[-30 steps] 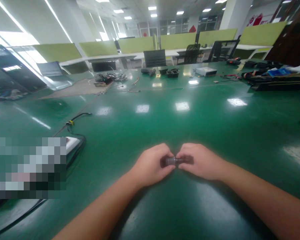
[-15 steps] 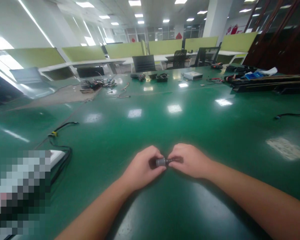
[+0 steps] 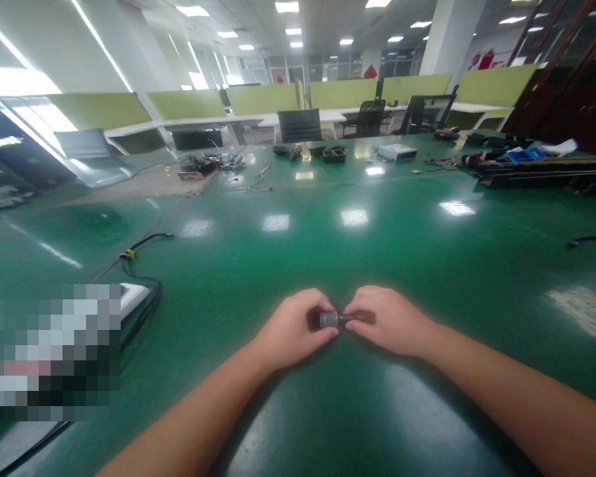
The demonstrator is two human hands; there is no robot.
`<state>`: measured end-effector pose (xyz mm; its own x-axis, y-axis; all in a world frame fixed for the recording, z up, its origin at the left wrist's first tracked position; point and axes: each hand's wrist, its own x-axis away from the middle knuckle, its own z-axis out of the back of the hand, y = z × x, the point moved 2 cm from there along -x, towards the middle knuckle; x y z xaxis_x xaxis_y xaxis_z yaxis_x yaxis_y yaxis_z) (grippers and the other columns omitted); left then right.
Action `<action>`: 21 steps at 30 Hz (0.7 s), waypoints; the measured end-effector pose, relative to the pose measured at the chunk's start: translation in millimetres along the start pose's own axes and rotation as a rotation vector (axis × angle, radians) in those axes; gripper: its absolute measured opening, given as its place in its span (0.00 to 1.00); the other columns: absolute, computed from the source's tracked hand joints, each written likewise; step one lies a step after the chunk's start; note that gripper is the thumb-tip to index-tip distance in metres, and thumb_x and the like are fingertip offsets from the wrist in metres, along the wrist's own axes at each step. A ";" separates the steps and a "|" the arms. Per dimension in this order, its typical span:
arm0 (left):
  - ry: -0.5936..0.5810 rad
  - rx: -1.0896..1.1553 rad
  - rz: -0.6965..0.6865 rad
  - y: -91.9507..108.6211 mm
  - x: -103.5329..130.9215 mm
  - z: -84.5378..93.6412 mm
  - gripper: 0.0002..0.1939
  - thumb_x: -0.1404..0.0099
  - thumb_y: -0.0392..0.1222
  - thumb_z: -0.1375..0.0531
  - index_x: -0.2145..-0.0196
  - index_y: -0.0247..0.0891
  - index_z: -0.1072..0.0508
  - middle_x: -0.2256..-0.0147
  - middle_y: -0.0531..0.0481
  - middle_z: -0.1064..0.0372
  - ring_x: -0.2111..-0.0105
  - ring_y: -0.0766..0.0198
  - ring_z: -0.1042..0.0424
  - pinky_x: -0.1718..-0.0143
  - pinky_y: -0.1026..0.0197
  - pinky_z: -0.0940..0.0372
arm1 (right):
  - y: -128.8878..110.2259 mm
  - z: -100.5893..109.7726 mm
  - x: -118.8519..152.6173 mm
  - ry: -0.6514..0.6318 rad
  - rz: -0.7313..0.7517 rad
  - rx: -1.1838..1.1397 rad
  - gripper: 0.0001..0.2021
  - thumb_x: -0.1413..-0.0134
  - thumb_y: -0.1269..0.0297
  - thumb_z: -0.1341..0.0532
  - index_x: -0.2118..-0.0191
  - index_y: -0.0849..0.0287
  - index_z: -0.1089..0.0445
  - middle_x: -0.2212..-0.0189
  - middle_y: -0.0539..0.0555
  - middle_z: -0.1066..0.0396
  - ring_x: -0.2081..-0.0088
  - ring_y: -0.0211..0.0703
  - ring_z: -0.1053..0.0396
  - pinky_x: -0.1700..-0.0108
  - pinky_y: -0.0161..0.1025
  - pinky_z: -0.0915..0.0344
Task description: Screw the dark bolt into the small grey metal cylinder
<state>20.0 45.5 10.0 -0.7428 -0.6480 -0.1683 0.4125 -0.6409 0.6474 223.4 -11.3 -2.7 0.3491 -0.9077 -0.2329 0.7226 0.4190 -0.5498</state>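
Note:
Just above the green tabletop, my left hand (image 3: 300,328) is closed around a short grey cylinder (image 3: 329,320), thumb below and fingers above. A thin dark shaft (image 3: 343,319) runs out of the cylinder's right end. The fingertips of my right hand (image 3: 390,321) pinch that shaft, and its far end is hidden among them. Both hands are close together, with a narrow gap between their fingertips. The exact kind of the held piece is too small to make out.
On the green table (image 3: 258,265), a partly pixelated white device (image 3: 134,298) with black cables (image 3: 149,311) lies at left. Toward the far edge are a heap of electronic parts (image 3: 211,162), a white box (image 3: 396,152) and long dark bars (image 3: 541,173) at right.
The camera has turned slightly left, so the surroundings appear farther right. Both hands keep the same grip on the cylinder and shaft, with little visible change between them.

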 end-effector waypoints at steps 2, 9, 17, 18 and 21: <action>0.002 -0.006 0.001 0.0 0.6 0.2 0.09 0.41 0.38 0.33 0.63 0.37 0.27 0.65 0.50 0.28 0.65 0.61 0.29 0.62 0.60 0.35 | -1.0 0.7 0.0 -0.008 -0.004 0.003 0.05 0.41 0.65 0.35 0.61 0.57 0.22 0.67 0.52 0.26 0.63 0.42 0.31 0.61 0.38 0.39; -0.003 -0.011 0.012 -0.1 0.8 -0.3 0.09 0.41 0.38 0.33 0.64 0.37 0.27 0.65 0.50 0.28 0.65 0.61 0.30 0.62 0.60 0.35 | 1.0 1.5 2.0 -0.016 -0.012 0.023 0.04 0.42 0.66 0.35 0.62 0.57 0.23 0.68 0.51 0.27 0.64 0.41 0.32 0.62 0.38 0.40; 0.001 -0.002 0.011 -2.3 0.6 -1.3 0.08 0.41 0.38 0.33 0.64 0.37 0.27 0.65 0.50 0.28 0.65 0.61 0.30 0.62 0.60 0.35 | 2.4 0.9 2.4 -0.003 -0.013 0.020 0.03 0.43 0.67 0.34 0.63 0.57 0.24 0.68 0.50 0.28 0.64 0.41 0.32 0.62 0.37 0.40; 0.000 -0.001 0.012 -2.6 0.6 -1.3 0.08 0.41 0.39 0.33 0.64 0.37 0.27 0.65 0.50 0.28 0.65 0.61 0.30 0.62 0.60 0.35 | 2.2 0.9 2.7 -0.003 -0.010 0.020 0.03 0.43 0.67 0.34 0.63 0.57 0.24 0.69 0.50 0.28 0.64 0.41 0.32 0.62 0.37 0.40; 0.000 -0.004 0.019 -3.8 0.9 -1.6 0.09 0.41 0.39 0.32 0.63 0.38 0.27 0.65 0.50 0.28 0.65 0.60 0.30 0.62 0.60 0.35 | 2.3 1.4 3.5 -0.001 -0.008 0.020 0.02 0.43 0.67 0.34 0.63 0.57 0.24 0.69 0.50 0.28 0.65 0.41 0.33 0.62 0.37 0.40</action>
<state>18.6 46.7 6.2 -0.7345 -0.6604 -0.1559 0.4288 -0.6298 0.6477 227.2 -13.4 -3.7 0.3440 -0.9109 -0.2277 0.7369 0.4122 -0.5358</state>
